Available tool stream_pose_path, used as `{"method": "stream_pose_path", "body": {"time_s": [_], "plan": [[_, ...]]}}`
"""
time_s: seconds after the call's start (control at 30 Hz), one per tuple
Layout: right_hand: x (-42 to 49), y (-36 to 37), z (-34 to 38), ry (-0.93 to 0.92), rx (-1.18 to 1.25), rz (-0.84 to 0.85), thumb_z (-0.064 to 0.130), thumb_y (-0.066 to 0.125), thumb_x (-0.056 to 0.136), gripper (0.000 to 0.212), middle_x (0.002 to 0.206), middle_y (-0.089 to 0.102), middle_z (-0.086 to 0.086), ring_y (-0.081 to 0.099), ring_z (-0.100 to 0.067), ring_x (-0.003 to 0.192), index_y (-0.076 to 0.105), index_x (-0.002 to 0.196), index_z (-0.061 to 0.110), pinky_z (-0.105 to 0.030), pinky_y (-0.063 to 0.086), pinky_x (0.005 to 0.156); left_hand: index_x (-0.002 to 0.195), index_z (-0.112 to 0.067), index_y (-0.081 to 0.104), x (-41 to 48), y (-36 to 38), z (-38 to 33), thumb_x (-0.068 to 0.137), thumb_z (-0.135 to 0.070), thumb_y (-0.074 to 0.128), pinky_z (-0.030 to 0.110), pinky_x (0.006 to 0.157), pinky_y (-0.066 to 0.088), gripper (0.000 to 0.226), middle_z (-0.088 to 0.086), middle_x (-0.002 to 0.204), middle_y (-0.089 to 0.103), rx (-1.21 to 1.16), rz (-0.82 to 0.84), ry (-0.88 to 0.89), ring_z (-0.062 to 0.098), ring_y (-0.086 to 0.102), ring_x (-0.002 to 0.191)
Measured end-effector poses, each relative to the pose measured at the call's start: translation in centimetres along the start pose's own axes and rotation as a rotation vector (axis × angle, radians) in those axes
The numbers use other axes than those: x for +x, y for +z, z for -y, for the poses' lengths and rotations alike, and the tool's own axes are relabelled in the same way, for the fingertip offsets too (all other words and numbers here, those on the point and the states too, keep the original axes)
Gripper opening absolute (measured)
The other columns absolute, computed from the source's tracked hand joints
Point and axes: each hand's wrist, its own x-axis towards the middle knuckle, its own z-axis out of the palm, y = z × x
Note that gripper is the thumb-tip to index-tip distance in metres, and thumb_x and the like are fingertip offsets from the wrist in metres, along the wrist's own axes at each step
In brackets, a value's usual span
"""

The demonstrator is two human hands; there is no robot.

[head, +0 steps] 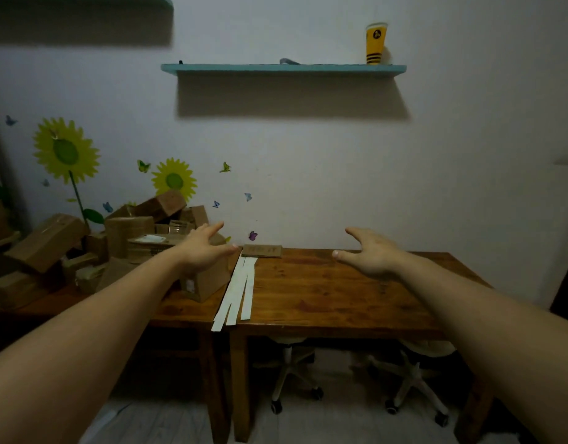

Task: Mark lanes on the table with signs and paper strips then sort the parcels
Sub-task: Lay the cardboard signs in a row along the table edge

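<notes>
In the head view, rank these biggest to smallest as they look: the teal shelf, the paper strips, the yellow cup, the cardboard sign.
1. Teal shelf, by far the longest.
2. Paper strips, as a bundle.
3. Yellow cup and cardboard sign: close; the sign lies flat and foreshortened, so unranked.

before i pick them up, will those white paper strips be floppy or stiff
The paper strips look long, thin and flat, so they would probably droop from a one-end grip. They seem light, so a push may slide or scatter them. One end overhangs the table edge, likely easiest to pinch.
</notes>
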Motion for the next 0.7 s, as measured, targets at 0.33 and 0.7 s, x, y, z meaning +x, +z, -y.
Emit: {"method": "stream_pose_path", "body": {"time_s": [0.33, 0.7], "plan": [[16.6, 4.9, -2.3, -0.012, -0.003, 0.071, 0.066, 0.048, 0.087, 0.083, 0.159, 0.019, -0.004, 0.023, -0.028, 0.143, 0.017, 0.152, 0.025, -0.044, 0.026, 0.113, 0.149, -0.023, 0.018, 16.1, 3.2, 3.4, 0.088, -0.048, 0.057, 0.049, 0.116, 0.014, 0.077, 0.007, 0.158, 0.011, 0.018, 0.038, -0.010, 0.027, 0.007, 0.145], [38.2, 10.4, -6.6, -0.092, -0.009, 0.178, 0.065, 0.049, 0.087, 0.085, 0.159, 0.018, -0.006, 0.023, -0.028, 0.142, 0.016, 0.152, 0.022, -0.042, 0.024, 0.114, 0.150, -0.022, 0.017, 35.1, 8.4, 6.1, 0.089, -0.045, 0.056, 0.048, 0.116, 0.018, 0.076, 0.008, 0.158, 0.011, -0.002, 0.073, -0.086, 0.026, 0.012, 0.144]]}}
